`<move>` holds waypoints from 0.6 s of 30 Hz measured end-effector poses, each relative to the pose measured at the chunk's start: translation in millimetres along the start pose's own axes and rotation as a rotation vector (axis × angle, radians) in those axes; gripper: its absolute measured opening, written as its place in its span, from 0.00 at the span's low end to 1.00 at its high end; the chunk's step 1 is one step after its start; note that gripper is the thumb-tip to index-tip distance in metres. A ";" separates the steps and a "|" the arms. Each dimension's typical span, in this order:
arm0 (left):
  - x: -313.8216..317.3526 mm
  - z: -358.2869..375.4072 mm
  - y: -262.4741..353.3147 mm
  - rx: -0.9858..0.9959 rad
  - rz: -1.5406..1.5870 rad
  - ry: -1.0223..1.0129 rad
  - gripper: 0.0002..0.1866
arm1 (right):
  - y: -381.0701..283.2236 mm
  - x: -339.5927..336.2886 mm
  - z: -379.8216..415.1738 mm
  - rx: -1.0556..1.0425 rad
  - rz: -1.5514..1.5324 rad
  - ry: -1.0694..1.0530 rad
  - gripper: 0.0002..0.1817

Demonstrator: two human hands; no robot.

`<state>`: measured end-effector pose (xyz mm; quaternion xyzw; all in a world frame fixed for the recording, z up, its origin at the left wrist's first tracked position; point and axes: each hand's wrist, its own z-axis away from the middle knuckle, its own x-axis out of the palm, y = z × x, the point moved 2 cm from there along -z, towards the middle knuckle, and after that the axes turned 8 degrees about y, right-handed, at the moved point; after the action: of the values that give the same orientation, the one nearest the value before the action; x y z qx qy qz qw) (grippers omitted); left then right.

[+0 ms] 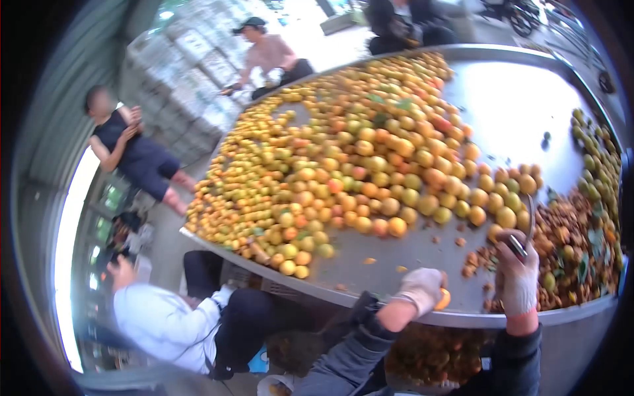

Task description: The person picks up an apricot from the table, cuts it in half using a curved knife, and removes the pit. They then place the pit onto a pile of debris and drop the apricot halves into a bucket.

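Both of my hands wear pale work gloves and are over the near edge of a metal table. My left hand (421, 289) is closed on a piece of orange apricot (443, 300), mostly hidden by the fingers. My right hand (517, 274) is wrapped round a thin curved metal tool, perhaps a knife (531, 214), its tip pointing up and away from me. Just beyond the right hand lie yellow-orange apricots (505, 218). To its right is a heap of brown pits (561, 231) mixed with leaves.
A large pile of apricots (370, 152) covers much of the metal table (502, 99). Green fruits (598, 158) line its right edge. A container of orange-brown pieces (436, 356) is below the near edge. One person (172, 323) sits at left; others are around the table.
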<state>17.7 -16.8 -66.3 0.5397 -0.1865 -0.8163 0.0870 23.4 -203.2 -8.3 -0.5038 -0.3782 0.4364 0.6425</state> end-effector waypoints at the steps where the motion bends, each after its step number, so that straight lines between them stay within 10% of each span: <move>1: 3.4 -1.7 -2.0 -0.011 0.022 0.012 0.09 | 8.7 -2.3 -5.6 -0.056 0.028 -0.028 0.10; 8: -10.5 -3.9 -14.5 0.029 0.260 0.271 0.15 | 27.2 -2.3 -15.7 -0.110 -0.008 -0.052 0.08; 11: -23.9 -5.5 -11.9 -0.166 1.368 0.165 0.14 | 35.3 -0.1 -16.2 -0.124 0.033 -0.061 0.08; 18: -32.9 -1.8 3.3 -0.106 1.596 0.179 0.15 | -3.7 28.2 16.1 0.035 0.090 -0.165 0.13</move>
<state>32.3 -8.9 -37.7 0.3024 -0.4690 -0.4695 0.6842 18.6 -172.0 0.0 -0.4714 -0.3992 0.5112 0.5976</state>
